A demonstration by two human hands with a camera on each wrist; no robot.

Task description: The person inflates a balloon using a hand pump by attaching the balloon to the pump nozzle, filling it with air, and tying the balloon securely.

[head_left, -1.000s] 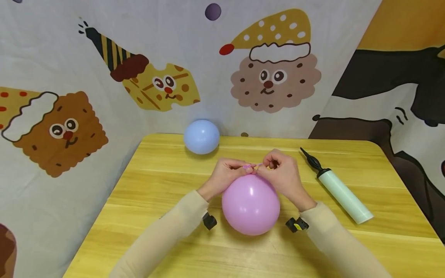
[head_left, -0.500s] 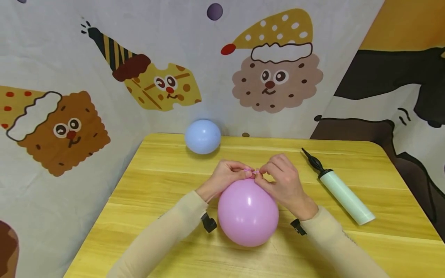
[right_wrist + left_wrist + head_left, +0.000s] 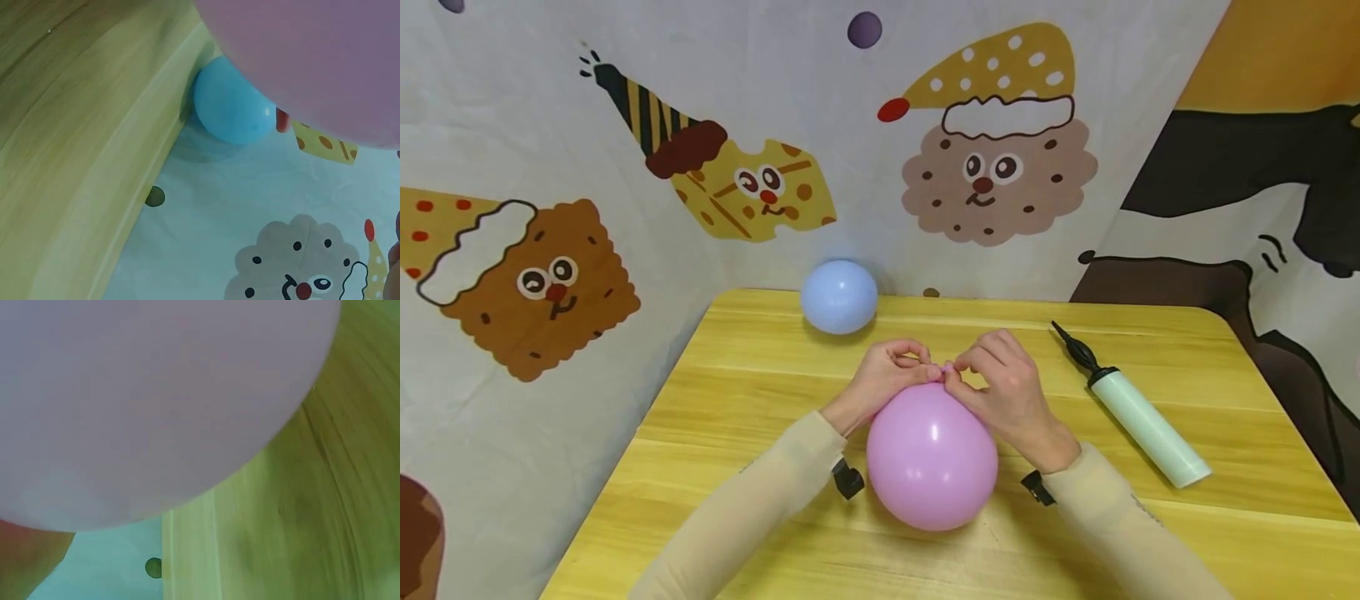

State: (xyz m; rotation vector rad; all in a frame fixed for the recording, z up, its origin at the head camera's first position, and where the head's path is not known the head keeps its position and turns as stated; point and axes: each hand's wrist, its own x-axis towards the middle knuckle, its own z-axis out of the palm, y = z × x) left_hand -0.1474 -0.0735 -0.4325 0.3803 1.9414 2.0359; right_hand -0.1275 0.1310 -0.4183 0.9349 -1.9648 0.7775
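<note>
An inflated pink balloon [image 3: 932, 458] is held between both hands, its neck pointing away from the person. My left hand [image 3: 887, 377] pinches the neck between thumb and fingers. Just to the right, my right hand [image 3: 1003, 383] pinches the neck's tip with thumb and forefinger. Between the fingertips only a small piece of pink rubber shows, so I cannot tell whether it is knotted. Both wrist views are largely filled by the balloon, which hides most of the fingers there.
A smaller blue balloon [image 3: 839, 297] rests at the back edge of the wooden table [image 3: 737, 367]. On the right lies a pale green hand pump [image 3: 1150, 427] with a black nozzle. Behind the table hangs a cloth backdrop [image 3: 865, 100] with cartoon prints.
The pink balloon has shifted slightly down and left in the head view. The right fingers have moved from above the neck to close beside the left fingertips. Blue balloon and pump stay put.
</note>
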